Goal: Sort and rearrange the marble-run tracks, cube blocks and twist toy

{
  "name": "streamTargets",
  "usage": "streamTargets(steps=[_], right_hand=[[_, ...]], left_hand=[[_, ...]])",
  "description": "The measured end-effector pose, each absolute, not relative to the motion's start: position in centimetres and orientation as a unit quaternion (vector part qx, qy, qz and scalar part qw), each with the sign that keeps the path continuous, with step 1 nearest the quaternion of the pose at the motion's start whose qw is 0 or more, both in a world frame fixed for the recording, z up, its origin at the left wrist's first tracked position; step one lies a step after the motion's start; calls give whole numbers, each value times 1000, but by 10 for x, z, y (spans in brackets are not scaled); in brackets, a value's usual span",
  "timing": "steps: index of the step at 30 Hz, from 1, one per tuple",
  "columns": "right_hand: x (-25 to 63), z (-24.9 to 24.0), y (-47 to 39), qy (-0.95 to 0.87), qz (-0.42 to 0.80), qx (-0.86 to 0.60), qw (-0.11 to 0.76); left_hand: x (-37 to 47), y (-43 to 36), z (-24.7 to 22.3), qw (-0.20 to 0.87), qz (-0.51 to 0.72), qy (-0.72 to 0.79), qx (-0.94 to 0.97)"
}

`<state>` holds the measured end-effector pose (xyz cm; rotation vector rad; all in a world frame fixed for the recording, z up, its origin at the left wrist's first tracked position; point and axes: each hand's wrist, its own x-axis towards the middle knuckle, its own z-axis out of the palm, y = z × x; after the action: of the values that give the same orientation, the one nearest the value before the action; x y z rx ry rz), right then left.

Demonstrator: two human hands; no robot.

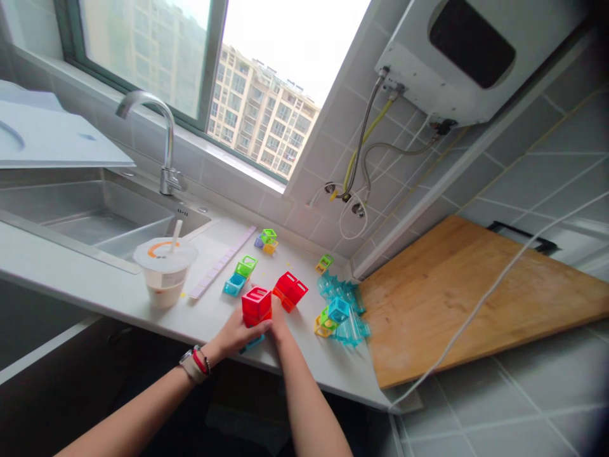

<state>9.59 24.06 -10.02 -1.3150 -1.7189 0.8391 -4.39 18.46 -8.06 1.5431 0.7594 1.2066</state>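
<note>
A red block piece (257, 304) stands near the counter's front edge, with my left hand (236, 331) closed round its lower part. My right hand (277, 317) is at the right side of the same piece; its fingers are mostly hidden behind it. Just beyond my right hand lies another red piece (290, 291), tilted. Part of a blue piece (252, 344) shows below my left hand. A green piece (246, 266) touches a blue one (235, 284) to the left. On the right, a blue, green and yellow group (332, 316) sits by clear teal pieces (353, 327).
A lidded cup with a straw (165, 279) stands at the left beside a long pale strip (222, 263). Further left are the sink (99, 212) and faucet (169, 146). A wooden board (457, 298) and white cable (480, 298) are at the right.
</note>
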Motion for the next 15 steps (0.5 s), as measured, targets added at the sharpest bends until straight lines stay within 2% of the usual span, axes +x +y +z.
streamTargets(steps=[11, 15], right_hand=[[96, -98, 230, -599, 343, -511, 511], [98, -104, 226, -500, 460, -448, 581]], left_hand=[[-42, 197, -82, 551, 522, 334, 559], [-41, 200, -78, 552, 516, 345, 556]])
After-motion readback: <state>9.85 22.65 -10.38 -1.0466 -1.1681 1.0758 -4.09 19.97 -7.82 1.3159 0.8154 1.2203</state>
